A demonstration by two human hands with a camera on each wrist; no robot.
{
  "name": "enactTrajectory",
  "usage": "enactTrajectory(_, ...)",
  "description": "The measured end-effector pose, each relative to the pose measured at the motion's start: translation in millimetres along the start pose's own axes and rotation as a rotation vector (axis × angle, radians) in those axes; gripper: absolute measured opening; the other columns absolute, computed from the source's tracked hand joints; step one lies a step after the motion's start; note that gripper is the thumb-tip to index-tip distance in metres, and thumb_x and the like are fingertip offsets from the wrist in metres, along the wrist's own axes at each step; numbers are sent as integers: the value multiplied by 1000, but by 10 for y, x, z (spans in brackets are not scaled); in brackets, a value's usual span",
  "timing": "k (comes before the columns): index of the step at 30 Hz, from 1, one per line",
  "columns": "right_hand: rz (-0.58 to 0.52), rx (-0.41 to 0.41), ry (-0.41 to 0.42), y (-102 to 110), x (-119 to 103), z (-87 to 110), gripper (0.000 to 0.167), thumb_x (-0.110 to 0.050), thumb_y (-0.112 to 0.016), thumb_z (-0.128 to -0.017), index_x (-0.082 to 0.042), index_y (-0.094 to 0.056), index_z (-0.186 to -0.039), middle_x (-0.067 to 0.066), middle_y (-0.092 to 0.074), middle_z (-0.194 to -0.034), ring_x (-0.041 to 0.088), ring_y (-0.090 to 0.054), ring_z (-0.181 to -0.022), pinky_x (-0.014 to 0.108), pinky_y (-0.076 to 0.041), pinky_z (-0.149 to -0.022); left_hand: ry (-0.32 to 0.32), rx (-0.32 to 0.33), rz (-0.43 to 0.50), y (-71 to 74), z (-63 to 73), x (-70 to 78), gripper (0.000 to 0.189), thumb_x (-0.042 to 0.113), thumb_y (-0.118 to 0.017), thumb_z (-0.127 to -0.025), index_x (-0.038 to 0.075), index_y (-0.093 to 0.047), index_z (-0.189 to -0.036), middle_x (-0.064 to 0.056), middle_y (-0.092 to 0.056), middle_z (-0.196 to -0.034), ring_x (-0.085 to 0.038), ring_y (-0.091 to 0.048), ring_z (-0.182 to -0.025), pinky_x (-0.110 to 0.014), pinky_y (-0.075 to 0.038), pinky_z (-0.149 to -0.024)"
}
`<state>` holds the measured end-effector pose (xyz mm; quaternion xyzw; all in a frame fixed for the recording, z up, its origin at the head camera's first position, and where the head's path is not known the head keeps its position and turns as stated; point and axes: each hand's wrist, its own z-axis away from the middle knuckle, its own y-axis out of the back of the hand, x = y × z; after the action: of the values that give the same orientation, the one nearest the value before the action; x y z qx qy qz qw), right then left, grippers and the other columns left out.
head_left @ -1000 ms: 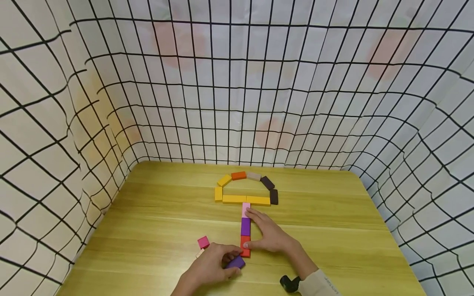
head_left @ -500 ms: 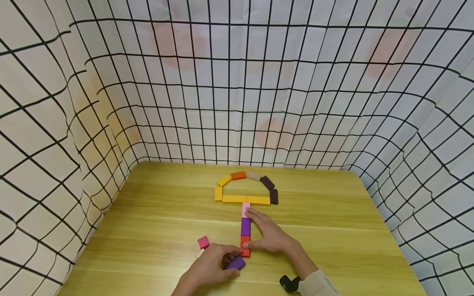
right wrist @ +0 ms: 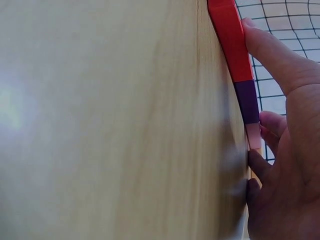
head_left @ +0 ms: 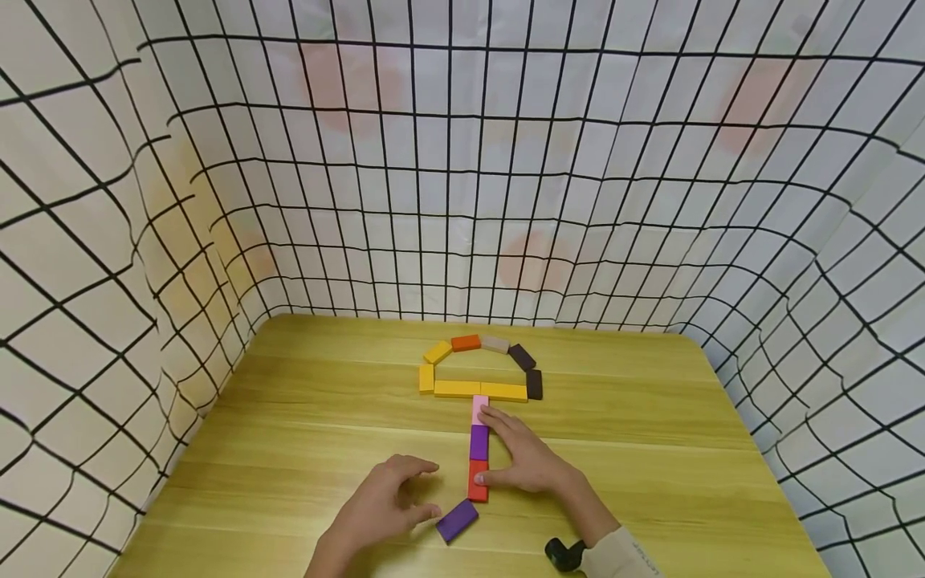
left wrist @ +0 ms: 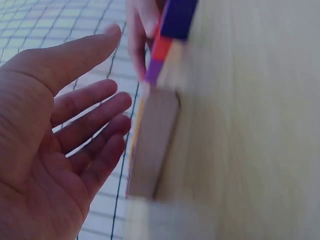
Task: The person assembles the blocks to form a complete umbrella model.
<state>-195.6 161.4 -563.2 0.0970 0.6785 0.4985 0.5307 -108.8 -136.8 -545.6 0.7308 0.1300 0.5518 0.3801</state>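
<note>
My left hand [head_left: 379, 502] is just left of a dark purple block [head_left: 457, 521], holding nothing; the thumb and fingers are spread apart. That block lies tilted on the table below the column of blocks. In the left wrist view a pale beige block [left wrist: 155, 142] appears beyond the fingers, blurred. My right hand [head_left: 531, 461] rests along the column. Its thumb touches the red block [head_left: 478, 488] and a fingertip touches the pink block [head_left: 480, 408]. Between these two sits a violet block [head_left: 479, 443], in line with them.
Two long yellow blocks [head_left: 458, 388] lie end to end above the column. An arch of small blocks, including an orange one [head_left: 466, 343] and a dark one [head_left: 534, 384], curves over them. A black object [head_left: 564, 554] is by the right wrist. A gridded cloth [head_left: 462, 193] surrounds the wooden table [head_left: 650, 449].
My left hand has let go of the dark purple block and shifted left, covering the spot where magenta and cream blocks showed. The right hand has stayed in place.
</note>
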Motion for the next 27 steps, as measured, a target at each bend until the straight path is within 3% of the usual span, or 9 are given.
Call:
enactTrajectory(6,-5,-7,-7,-8,-2,1,106,-69,-74,-81,-25,-28,-165,-3,-24,-172,32,-23,-158,60,-29,-123,-1,119,-113,76,157,-137,63,41,-95,-72,19,-73,-127,7,-63,-133,-15,-55,-125,-45,-52,-106)
enactTrajectory(10,-2,-9,-15,-9,-2,4,106,-70,-73,-81,-25,-27,-165,-3,-23,-172,32,-23,-158,61,-30,-123,-5,159,-135,100,206,-161,61,40,-98,-66,22,-75,-120,6,-62,-128,-15,-51,-122,-42,-54,-100)
enactTrajectory(12,-1,-11,-17,-10,-3,2,106,-70,-73,-81,-25,-27,-165,-4,-22,-172,32,-23,-158,60,-30,-123,-4,155,-125,112,226,-159,56,39,-98,-65,24,-75,-114,8,-61,-120,-12,-53,-112,-34,-56,-92)
enactTrajectory(15,-6,-12,-20,-9,-3,3,106,-70,-74,-81,-25,-27,-165,-4,-22,-172,32,-23,-158,60,-29,-123,10,104,-88,125,256,-134,47,41,-98,-66,28,-75,-105,12,-60,-105,-8,-54,-94,-23,-53,-76)
enactTrajectory(17,-5,-14,-22,-9,-3,2,106,-71,-73,-81,-26,-27,-165,-4,-22,-172,32,-23,-158,60,-29,-124,26,67,-89,130,277,-113,43,44,-96,-67,29,-75,-102,14,-60,-99,-7,-54,-86,-21,-51,-73)
enactTrajectory(22,5,-12,-24,-14,9,-4,106,-72,-72,-81,-26,-27,-165,-4,-22,-172,32,-23,-158,60,-29,-124,76,42,-127,129,299,-106,39,48,-93,-70,31,-76,-101,18,-60,-104,-7,-54,-92,-25,-52,-80)
enactTrajectory(27,3,-10,-17,-23,29,-6,105,-71,-72,-81,-27,-26,-165,-5,-22,-172,32,-22,-158,61,-29,-124,53,66,-87,133,300,-136,38,39,-95,-70,28,-72,-98,17,-59,-106,-7,-56,-91,-24,-54,-81)
